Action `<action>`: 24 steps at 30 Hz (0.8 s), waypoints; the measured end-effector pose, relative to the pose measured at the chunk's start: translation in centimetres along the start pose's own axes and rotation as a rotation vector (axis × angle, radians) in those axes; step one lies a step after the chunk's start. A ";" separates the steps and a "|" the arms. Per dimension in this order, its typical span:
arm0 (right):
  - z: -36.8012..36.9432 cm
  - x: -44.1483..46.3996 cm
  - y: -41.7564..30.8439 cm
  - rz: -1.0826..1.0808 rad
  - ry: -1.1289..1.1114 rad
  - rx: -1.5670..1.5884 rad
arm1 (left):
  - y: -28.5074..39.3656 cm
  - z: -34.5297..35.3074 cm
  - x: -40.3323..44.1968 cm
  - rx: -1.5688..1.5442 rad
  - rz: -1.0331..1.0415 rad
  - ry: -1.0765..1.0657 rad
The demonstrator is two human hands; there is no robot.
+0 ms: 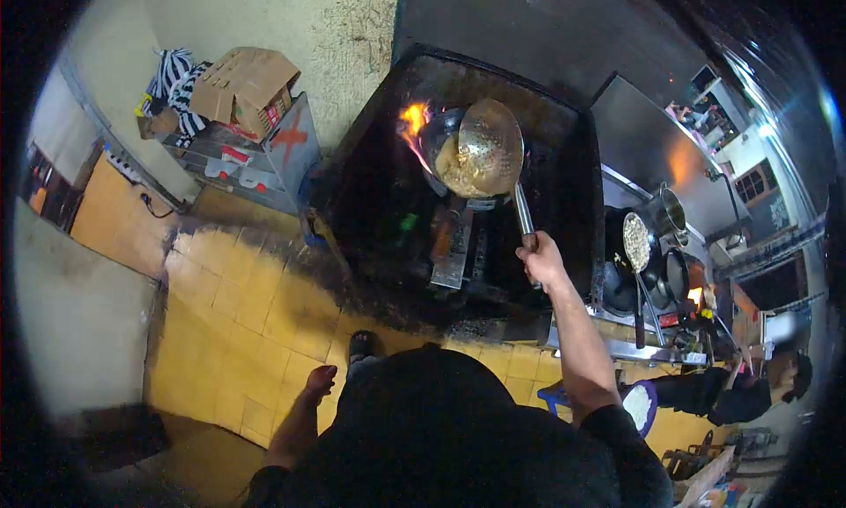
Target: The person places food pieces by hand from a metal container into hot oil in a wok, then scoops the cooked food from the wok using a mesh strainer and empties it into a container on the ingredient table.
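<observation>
My right hand [542,261] is closed around the handle of a large round perforated skimmer [493,147]. The skimmer's bowl is over a dark wok [439,127] on the blackened stove [370,164] and hides part of it. Pale food [456,171] shows beside and under the skimmer's edge. Flames [412,125] rise at the wok's left rim. My left hand [322,381] hangs low at my left side, away from the stove, with its fingers curled in and no object visible in it.
A cardboard box [242,85] and striped cloth sit on a metal cabinet [286,147] at the left. Pans and another skimmer [635,239] stand at the right, near a second flame [695,296]. Another person [749,389] is at the lower right, by a purple-rimmed basin [650,411].
</observation>
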State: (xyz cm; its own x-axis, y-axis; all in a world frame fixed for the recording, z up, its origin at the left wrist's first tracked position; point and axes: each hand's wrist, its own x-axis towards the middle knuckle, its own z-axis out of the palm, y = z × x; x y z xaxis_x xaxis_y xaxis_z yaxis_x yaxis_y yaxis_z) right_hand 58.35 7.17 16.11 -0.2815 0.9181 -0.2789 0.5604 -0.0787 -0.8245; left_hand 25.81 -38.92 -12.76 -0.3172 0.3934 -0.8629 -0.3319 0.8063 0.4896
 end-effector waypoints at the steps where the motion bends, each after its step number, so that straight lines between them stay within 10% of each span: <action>1: 0.4 -0.2 0.1 -0.030 0.061 -0.075 | 0.7 -1.3 1.1 -0.086 0.045 -0.026; 14: 4.1 -2.2 -1.7 -0.028 0.173 -0.312 | 3.3 -12.7 3.7 -0.040 -0.005 0.007; 24: 3.5 3.4 -0.3 0.004 0.224 -0.326 | 5.1 -8.7 3.7 -0.138 0.034 -0.060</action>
State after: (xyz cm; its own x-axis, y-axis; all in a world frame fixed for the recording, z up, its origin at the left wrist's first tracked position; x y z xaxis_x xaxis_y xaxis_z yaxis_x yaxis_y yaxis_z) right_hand 54.57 8.92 13.69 -0.1219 0.9828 -0.1384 0.7891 0.0114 -0.6142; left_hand 15.18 -37.23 -12.34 -0.2777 0.4486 -0.8495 -0.4424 0.7252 0.5276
